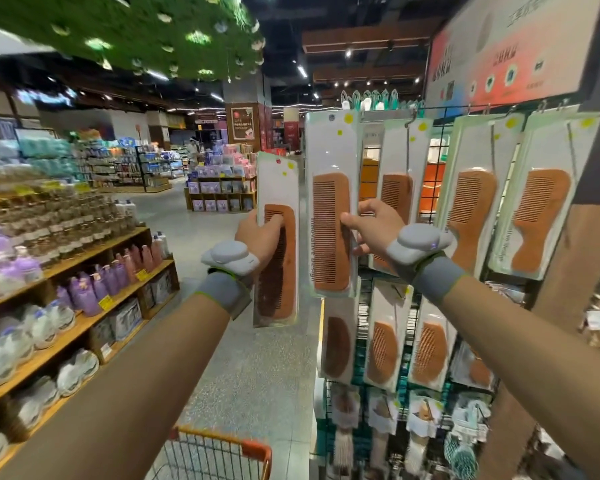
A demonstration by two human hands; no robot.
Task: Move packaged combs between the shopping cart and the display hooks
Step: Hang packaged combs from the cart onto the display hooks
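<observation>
Two items are held at frame centre: my left hand [257, 233] grips the shorter comb pack [278, 188] by its edge, and my right hand [371, 226] pinches the taller comb pack [331, 150], thumb in front. I should keep its top hole square to a display hook [411, 119] at upper right. Each pack is white card, clear blister, brown comb. The shopping cart [222, 452] sits at bottom centre.

The shopping cart [222, 440] is cut off by the bottom edge, and the overhead sign [510, 53] is blurred unreadable.
</observation>
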